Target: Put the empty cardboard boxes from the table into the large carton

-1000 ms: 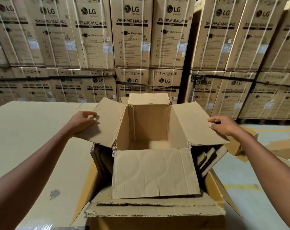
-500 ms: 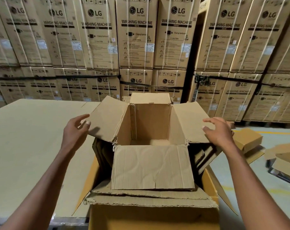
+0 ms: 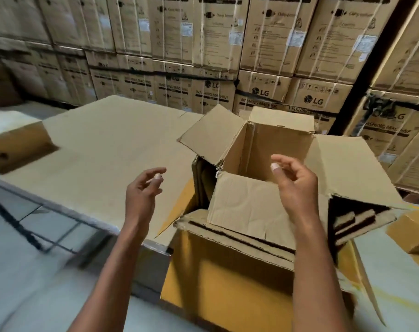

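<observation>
- Head view: both hands hang in the air, holding nothing, fingers loosely curled. The left hand is over the near edge of the bench; the right hand is over the near flap of the open box, not touching it.
- Open room lies between the hands and across the wide bench top, which is covered in cardboard sheet. The near bench corner meets the large carton just beside it.
- The open box stands upright in the large carton's mouth, all four flaps spread out. As far as can be seen, its inside is bare.
- Flattened cardboard pieces fill the gap around it inside the carton.
- One small box sits at the bench's far left edge, well apart from the hands, blurred and cut by the frame.
- Another box lies on the floor to the right, partly cut off.
- Stacked washing machine cartons wall the background; the whole frame is motion-blurred.
</observation>
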Action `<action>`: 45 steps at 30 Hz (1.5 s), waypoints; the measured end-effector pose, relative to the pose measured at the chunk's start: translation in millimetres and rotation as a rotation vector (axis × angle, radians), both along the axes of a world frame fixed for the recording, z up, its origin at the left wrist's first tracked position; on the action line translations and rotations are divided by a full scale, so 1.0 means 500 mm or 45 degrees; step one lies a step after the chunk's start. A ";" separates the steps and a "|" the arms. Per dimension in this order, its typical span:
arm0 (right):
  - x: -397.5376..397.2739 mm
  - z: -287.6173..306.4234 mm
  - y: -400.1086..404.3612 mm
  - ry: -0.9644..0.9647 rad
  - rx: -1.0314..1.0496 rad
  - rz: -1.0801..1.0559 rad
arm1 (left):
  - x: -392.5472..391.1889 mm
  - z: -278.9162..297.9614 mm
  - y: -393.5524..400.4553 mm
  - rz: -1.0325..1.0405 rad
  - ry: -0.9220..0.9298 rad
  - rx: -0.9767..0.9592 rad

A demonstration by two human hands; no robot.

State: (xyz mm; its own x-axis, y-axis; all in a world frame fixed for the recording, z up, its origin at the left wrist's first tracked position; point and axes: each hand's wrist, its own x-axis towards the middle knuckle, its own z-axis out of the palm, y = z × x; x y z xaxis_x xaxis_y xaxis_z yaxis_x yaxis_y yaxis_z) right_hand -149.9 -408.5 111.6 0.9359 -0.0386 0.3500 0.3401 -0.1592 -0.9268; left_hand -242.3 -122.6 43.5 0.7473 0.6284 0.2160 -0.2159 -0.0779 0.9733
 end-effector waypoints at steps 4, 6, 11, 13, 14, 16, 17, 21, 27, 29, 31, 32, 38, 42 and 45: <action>-0.089 -0.022 0.124 0.111 0.107 0.249 | -0.085 -0.032 0.062 0.048 0.042 -0.135; -0.137 -0.045 0.187 0.184 0.140 0.368 | -0.131 -0.054 0.101 0.094 0.080 -0.209; -0.223 -0.140 0.372 0.319 -0.106 0.515 | -0.259 -0.121 0.201 0.186 0.170 -0.386; -0.243 -0.158 0.443 0.212 -0.324 0.387 | -0.307 -0.148 0.251 0.208 0.199 -0.431; -0.254 -0.156 0.479 0.164 -0.350 0.342 | -0.330 -0.159 0.279 0.214 0.214 -0.439; -0.269 -0.158 0.547 0.064 -0.433 0.272 | -0.372 -0.174 0.336 0.223 0.256 -0.448; -0.275 -0.165 0.582 0.020 -0.481 0.259 | -0.393 -0.180 0.367 0.226 0.273 -0.460; -0.299 -0.214 0.732 0.262 -0.233 0.588 | -0.449 -0.193 0.496 0.271 0.290 -0.481; -0.348 -0.328 0.948 0.508 -0.241 0.824 | -0.481 -0.227 0.668 0.348 0.298 -0.561; -0.347 -0.349 1.020 0.558 -0.228 0.865 | -0.484 -0.239 0.721 0.380 0.317 -0.579; -0.335 -0.366 1.095 0.586 -0.222 0.897 | -0.483 -0.251 0.778 0.406 0.335 -0.595; -0.328 -0.376 1.135 0.605 -0.222 0.914 | -0.482 -0.257 0.810 0.420 0.340 -0.599; -0.287 -0.405 1.394 0.707 -0.196 1.016 | -0.476 -0.238 1.037 0.535 0.387 -0.548; -0.271 -0.381 1.579 0.708 -0.187 1.111 | -0.481 -0.222 1.191 0.652 0.371 -0.515; -0.266 -0.374 1.687 0.694 -0.186 1.149 | -0.476 -0.230 1.271 0.646 0.397 -0.539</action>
State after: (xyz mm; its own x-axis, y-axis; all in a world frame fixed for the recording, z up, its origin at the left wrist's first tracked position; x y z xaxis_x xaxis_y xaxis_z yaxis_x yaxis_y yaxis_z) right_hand -283.0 434.8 -75.2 0.6292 0.7561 -0.1801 -0.0679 -0.1774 -0.9818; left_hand -480.4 513.1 -71.3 0.3287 0.8964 -0.2975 0.0387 0.3019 0.9526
